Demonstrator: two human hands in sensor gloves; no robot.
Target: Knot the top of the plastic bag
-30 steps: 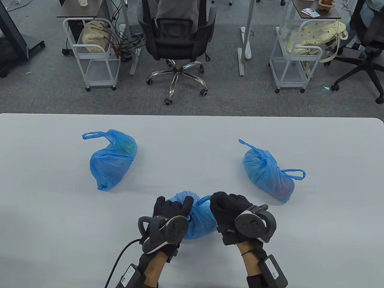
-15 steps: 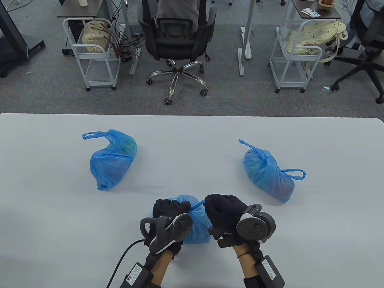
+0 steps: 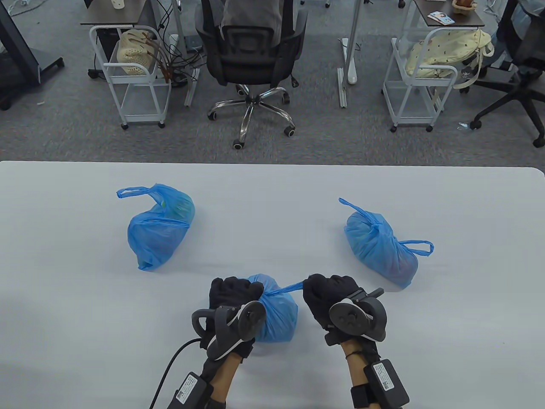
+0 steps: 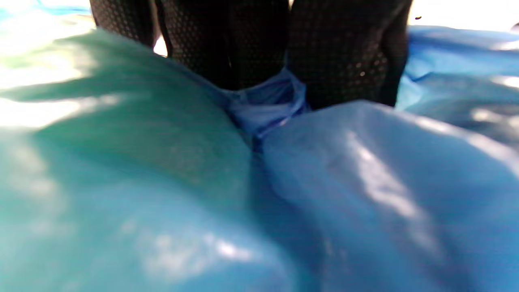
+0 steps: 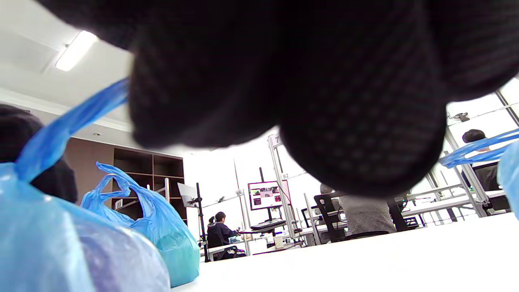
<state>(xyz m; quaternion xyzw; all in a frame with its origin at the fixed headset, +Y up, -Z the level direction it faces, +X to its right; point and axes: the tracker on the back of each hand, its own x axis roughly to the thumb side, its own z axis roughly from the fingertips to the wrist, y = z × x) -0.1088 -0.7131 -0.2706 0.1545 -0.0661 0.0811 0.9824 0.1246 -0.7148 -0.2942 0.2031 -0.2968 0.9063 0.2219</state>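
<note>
Apart now, both hands' [image 3: 233, 294] [image 3: 330, 294] fingers pinch crinkly blue bag's [image 3: 276, 317] taut strip [image 3: 284, 289].

A filled blue plastic bag [image 3: 276, 313] sits near the table's front edge, bulging and rounded. Its gathered top [image 4: 265, 103] is bunched at the upper left, and one twisted handle strip [image 3: 286, 289] stretches taut to the right, raised off the bag body.
</note>
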